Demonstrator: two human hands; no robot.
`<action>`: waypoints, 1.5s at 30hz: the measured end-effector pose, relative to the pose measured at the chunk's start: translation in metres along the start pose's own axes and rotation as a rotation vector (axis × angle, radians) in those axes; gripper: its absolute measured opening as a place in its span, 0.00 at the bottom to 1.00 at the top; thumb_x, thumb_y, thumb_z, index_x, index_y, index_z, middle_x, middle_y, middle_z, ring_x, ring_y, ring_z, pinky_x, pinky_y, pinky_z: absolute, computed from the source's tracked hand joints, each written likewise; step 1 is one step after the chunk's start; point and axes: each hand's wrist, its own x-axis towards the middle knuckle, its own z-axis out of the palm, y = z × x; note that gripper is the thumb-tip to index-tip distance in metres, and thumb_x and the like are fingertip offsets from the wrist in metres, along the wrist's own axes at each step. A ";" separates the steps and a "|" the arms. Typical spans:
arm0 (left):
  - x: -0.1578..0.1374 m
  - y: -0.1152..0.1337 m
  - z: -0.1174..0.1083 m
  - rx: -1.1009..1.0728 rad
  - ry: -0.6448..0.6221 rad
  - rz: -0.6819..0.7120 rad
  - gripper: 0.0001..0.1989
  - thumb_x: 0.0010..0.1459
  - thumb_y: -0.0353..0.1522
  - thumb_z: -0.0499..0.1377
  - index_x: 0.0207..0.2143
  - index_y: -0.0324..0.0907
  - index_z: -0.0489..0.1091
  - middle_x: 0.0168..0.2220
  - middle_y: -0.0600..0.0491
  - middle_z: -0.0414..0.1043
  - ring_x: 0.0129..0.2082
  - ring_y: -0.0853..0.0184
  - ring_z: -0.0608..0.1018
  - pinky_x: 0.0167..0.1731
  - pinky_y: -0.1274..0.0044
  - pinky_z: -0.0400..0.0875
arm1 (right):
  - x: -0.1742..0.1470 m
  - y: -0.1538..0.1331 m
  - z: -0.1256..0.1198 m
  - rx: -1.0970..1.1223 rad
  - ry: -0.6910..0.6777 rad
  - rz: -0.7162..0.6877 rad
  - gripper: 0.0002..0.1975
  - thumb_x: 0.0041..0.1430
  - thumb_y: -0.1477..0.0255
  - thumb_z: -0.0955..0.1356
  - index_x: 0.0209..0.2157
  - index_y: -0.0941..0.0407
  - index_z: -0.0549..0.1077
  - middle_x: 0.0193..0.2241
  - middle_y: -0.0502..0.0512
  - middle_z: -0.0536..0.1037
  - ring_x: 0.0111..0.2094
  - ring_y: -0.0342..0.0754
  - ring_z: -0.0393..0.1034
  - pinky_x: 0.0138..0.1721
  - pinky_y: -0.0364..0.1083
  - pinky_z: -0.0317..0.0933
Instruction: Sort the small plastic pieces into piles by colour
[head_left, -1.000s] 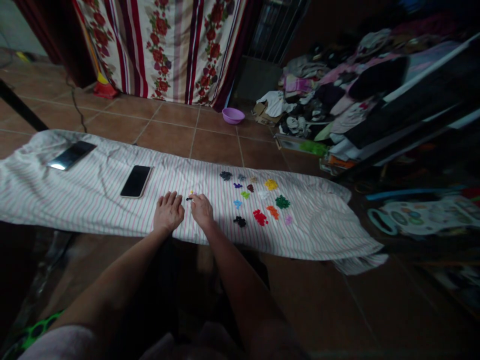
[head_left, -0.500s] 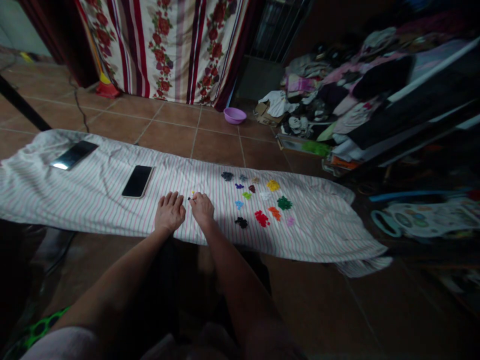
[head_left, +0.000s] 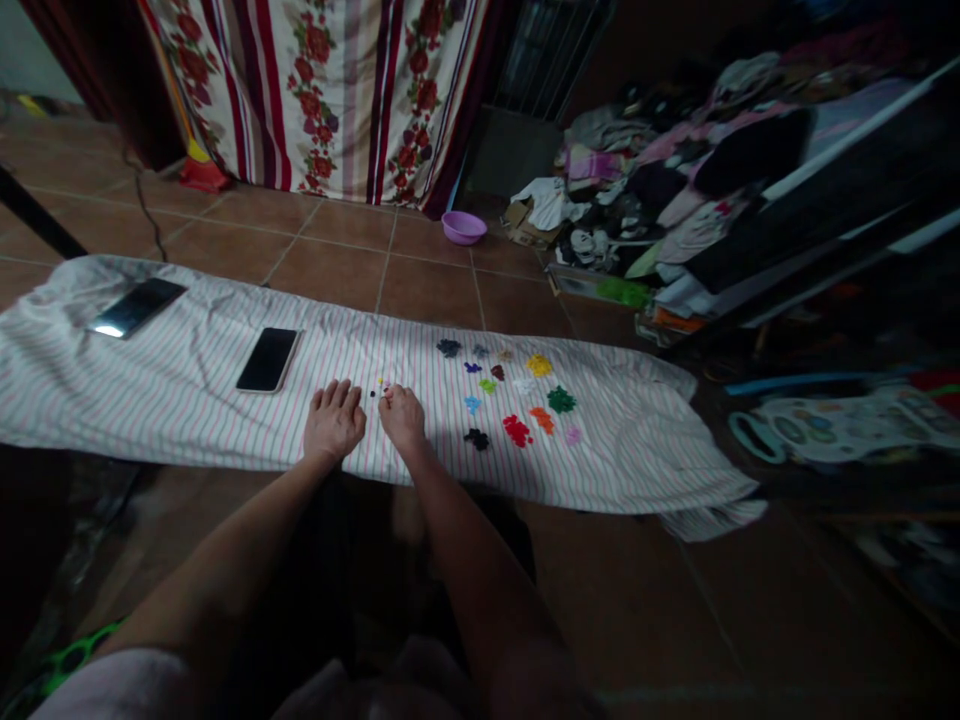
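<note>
My left hand (head_left: pixel 334 420) lies flat on the striped cloth (head_left: pixel 360 340), fingers stretched out and holding nothing. Just right of it, my right hand (head_left: pixel 403 416) has its thumb and fingers pinched together low over the cloth; whatever is between the fingertips is too small to make out. Close to those fingertips lie a tiny black piece (head_left: pixel 373 394) and a tiny yellow piece (head_left: pixel 380 380), with a few other specks. Farther right, small pieces are sorted by colour, among them a black pile (head_left: pixel 476 439), a red pile (head_left: pixel 517 430), a green pile (head_left: pixel 561 400) and a yellow pile (head_left: pixel 538 365).
Left of my hands rest a phone (head_left: pixel 268 359) and another dark-screened device (head_left: pixel 139 307). Beyond the cloth, a purple basin (head_left: pixel 463 228) stands on the tiled floor before a floral curtain (head_left: pixel 315 100). Heaped clothes (head_left: pixel 630 180) fill the back right.
The tiny black piece that was at my right fingertips now lies on the cloth beside them. My right fingers have drawn slightly back from it. My left hand stays flat.
</note>
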 end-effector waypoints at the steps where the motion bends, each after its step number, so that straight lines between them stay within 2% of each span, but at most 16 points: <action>1: 0.000 0.000 0.000 -0.003 0.001 0.001 0.23 0.63 0.34 0.48 0.57 0.40 0.70 0.62 0.41 0.69 0.65 0.50 0.67 0.64 0.56 0.57 | 0.000 0.001 0.001 0.009 0.009 0.002 0.10 0.66 0.74 0.63 0.45 0.57 0.74 0.43 0.59 0.79 0.45 0.49 0.74 0.46 0.44 0.63; 8: -0.001 -0.002 0.000 -0.032 0.016 0.005 0.23 0.62 0.34 0.49 0.57 0.44 0.70 0.61 0.44 0.70 0.65 0.51 0.67 0.64 0.57 0.56 | -0.003 0.011 0.007 0.103 0.101 0.008 0.07 0.64 0.74 0.64 0.39 0.55 0.74 0.36 0.54 0.81 0.40 0.47 0.74 0.42 0.43 0.63; 15: 0.000 0.000 -0.003 -0.041 -0.003 -0.001 0.23 0.62 0.34 0.48 0.56 0.42 0.70 0.62 0.41 0.69 0.65 0.50 0.67 0.63 0.56 0.57 | -0.016 0.023 0.005 0.170 0.122 0.077 0.04 0.62 0.73 0.65 0.37 0.54 0.73 0.33 0.51 0.81 0.35 0.45 0.74 0.39 0.42 0.62; 24: -0.001 0.000 -0.003 -0.036 0.005 0.005 0.23 0.63 0.35 0.48 0.57 0.43 0.69 0.62 0.42 0.69 0.64 0.50 0.67 0.63 0.56 0.57 | -0.050 0.045 0.000 0.274 0.143 0.005 0.09 0.58 0.78 0.64 0.39 0.54 0.73 0.34 0.51 0.79 0.37 0.46 0.74 0.41 0.42 0.64; 32: -0.001 -0.001 -0.003 -0.063 -0.001 -0.005 0.23 0.62 0.35 0.47 0.56 0.41 0.70 0.62 0.40 0.68 0.65 0.49 0.66 0.63 0.55 0.56 | -0.067 0.058 -0.014 0.260 0.047 0.031 0.11 0.58 0.79 0.65 0.38 0.53 0.77 0.35 0.51 0.80 0.37 0.46 0.74 0.41 0.42 0.64; 37: 0.000 -0.001 -0.003 -0.079 0.006 -0.003 0.23 0.62 0.35 0.48 0.56 0.41 0.70 0.62 0.40 0.69 0.64 0.49 0.67 0.63 0.55 0.57 | -0.080 0.087 -0.031 0.128 0.026 0.043 0.12 0.56 0.79 0.66 0.38 0.52 0.79 0.35 0.52 0.79 0.37 0.46 0.73 0.40 0.42 0.63; 45: -0.001 -0.004 -0.001 -0.049 0.031 0.018 0.23 0.61 0.35 0.49 0.57 0.44 0.70 0.60 0.44 0.71 0.63 0.50 0.68 0.62 0.56 0.58 | -0.093 0.135 -0.052 -0.021 0.150 0.076 0.10 0.58 0.79 0.66 0.38 0.54 0.76 0.38 0.55 0.78 0.39 0.48 0.72 0.41 0.44 0.61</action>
